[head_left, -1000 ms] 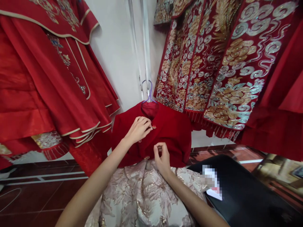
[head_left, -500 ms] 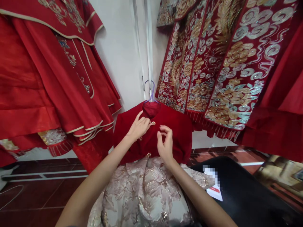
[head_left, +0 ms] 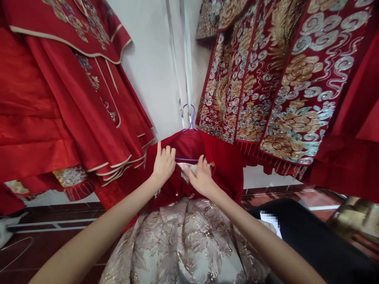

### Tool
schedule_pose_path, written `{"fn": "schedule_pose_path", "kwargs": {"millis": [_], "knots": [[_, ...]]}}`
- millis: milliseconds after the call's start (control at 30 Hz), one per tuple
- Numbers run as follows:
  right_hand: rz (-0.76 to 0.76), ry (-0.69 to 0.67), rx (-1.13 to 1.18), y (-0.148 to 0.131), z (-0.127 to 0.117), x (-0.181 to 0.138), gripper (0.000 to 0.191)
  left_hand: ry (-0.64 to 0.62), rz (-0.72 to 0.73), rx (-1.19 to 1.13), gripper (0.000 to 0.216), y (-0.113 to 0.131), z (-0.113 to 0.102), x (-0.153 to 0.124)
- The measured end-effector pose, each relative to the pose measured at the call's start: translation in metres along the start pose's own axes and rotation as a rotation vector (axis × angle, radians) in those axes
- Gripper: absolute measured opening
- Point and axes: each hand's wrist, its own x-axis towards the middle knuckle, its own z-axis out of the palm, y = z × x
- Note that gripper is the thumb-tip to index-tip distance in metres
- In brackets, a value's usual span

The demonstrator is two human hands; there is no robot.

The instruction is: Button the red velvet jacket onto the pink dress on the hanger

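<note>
A red velvet jacket (head_left: 226, 169) with gold flower-shaped buttons hangs from a purple hanger (head_left: 193, 116). Its neck is spread wide, baring the dark red lining and the hanger's lower bar (head_left: 186, 159). My left hand (head_left: 164, 162) has its fingers curled over the left front edge, with one digit pointing up. Across the gap, my right hand (head_left: 201, 176) pinches the right front edge beside a button. A little pale shiny cloth shows between the hands. Below the jacket spreads a pale floral brocade skirt (head_left: 204, 236) with gold glints. The fingertips are partly hidden by cloth.
Red garments (head_left: 74, 106) with cream piping hang at left. An embroidered, fringed red garment (head_left: 281, 90) hangs at right. Behind stands a white metal upright (head_left: 186, 59). A black seat-like surface (head_left: 308, 236) with a white card (head_left: 271, 221) is at lower right.
The jacket's neck has gone from nearly closed to pulled apart, uncovering the lining and hanger bar. My left hand moved left to one edge; my right hand came onto the other.
</note>
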Motion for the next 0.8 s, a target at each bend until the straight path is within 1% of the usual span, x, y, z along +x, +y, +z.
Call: {"fn": "schedule_pose_path", "kwargs": {"millis": [133, 233, 333, 400, 467, 567, 633, 800], "knots": [[-0.125, -0.017, -0.34, 0.033, -0.048, -0.003, 0.093, 0.086, -0.165, 0.038, 0.047, 0.011, -0.005, -0.002], [-0.104, -0.018, -0.557, 0.049, -0.078, 0.006, 0.089, 0.15, -0.239, 0.057, 0.052, 0.014, -0.002, 0.001], [-0.099, 0.038, -0.699, 0.053, -0.094, 0.022, 0.084, 0.167, -0.269, 0.081, 0.054, 0.011, 0.002, 0.006], [-0.075, 0.06, -0.782, 0.051, -0.098, 0.034, 0.081, 0.115, -0.305, 0.113, 0.054, 0.008, 0.003, 0.01], [-0.029, 0.053, -0.863, 0.047, -0.101, 0.045, 0.079, 0.026, -0.356, 0.151, 0.055, 0.005, 0.002, 0.014], [0.002, 0.069, -0.937, 0.043, -0.106, 0.06, 0.075, -0.069, -0.41, 0.183, 0.058, -0.003, -0.002, 0.021], [-0.035, 0.093, -0.955, 0.046, -0.11, 0.067, 0.068, -0.105, -0.428, 0.162, 0.061, -0.012, -0.003, 0.025], [-0.224, 0.176, -0.966, 0.067, -0.124, 0.084, 0.048, -0.183, -0.46, 0.039, 0.07, -0.033, -0.002, 0.032]]}}
